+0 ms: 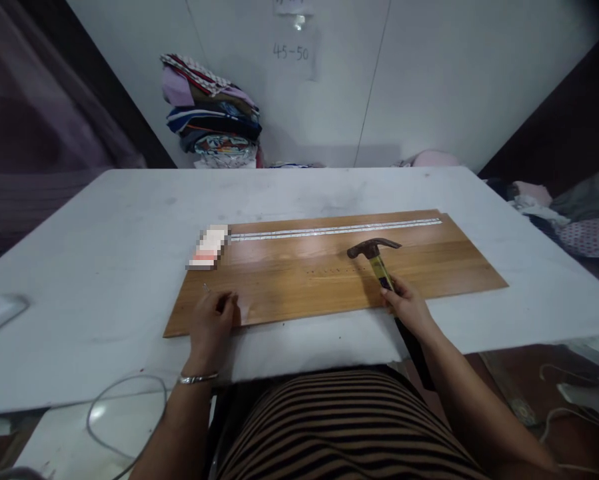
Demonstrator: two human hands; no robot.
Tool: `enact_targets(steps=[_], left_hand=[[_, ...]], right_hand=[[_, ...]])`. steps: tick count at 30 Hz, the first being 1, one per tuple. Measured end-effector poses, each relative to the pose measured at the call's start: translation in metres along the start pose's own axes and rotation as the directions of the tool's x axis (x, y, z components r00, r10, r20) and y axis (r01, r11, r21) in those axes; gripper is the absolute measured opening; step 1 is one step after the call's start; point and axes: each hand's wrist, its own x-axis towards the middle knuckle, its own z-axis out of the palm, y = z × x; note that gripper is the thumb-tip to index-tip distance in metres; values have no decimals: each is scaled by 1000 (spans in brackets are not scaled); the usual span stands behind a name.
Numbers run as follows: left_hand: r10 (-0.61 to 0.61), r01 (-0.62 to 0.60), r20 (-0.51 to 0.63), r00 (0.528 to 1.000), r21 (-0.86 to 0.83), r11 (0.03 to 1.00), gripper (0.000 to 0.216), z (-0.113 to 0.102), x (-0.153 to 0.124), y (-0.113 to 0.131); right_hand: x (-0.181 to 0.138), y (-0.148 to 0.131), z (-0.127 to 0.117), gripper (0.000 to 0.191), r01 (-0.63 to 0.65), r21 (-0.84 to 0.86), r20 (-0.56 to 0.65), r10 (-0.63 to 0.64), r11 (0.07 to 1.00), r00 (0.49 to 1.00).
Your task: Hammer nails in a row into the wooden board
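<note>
My right hand (406, 307) is wrapped round the handle of a claw hammer (374, 249). The hammer's dark, rusty-looking head hangs above a brown wooden board (274, 293), with its claw pointing right. At the board's front left corner, my left hand (213, 321) has its fingers curled together; what they hold, if anything, is too small to tell. A tiny shiny object (206, 287) shows just beyond its knuckles. Small dark specks (335, 271) form a row on the middle of the board. Two pale strips (329, 231) run along its far side.
A blurred-out white and red item (208, 248) lies at the board's left end. The board rests on a white table (144, 220). A white object (2, 315) is at the far left. Folded cloth (214, 120) is stacked against the wall, and a grey cable (92, 420) loops below.
</note>
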Motion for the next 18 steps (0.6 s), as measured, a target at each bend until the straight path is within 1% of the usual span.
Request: enact_targets(steps=[2,5,9,11,14,18], left_hand=[[25,-24,53,998,-28,999,31,4,-1,6],[71,-63,137,988,-57,996,34,17,-3,17],[188,-170,205,961,-100,980,32,37,-7,40],[242,-223,274,931,-99,970,26,45,-7,56],[343,-323,359,868,-116,939,18,55,-8,82],[492,-451,386,780,-197,870,15,70,-8,109]], right_hand=[[1,-1,-2,42,-16,36,1,16,999,1000],[4,1,-4,36,-10,64,-10,11,998,1000],[9,8,-8,34,-9,81,-10,10,997,1000],[11,11,-10,35,-28,104,-11,30,994,999],[13,13,-12,37,-50,149,-14,53,988,999],[14,12,-13,37,-64,197,5,65,978,998]])
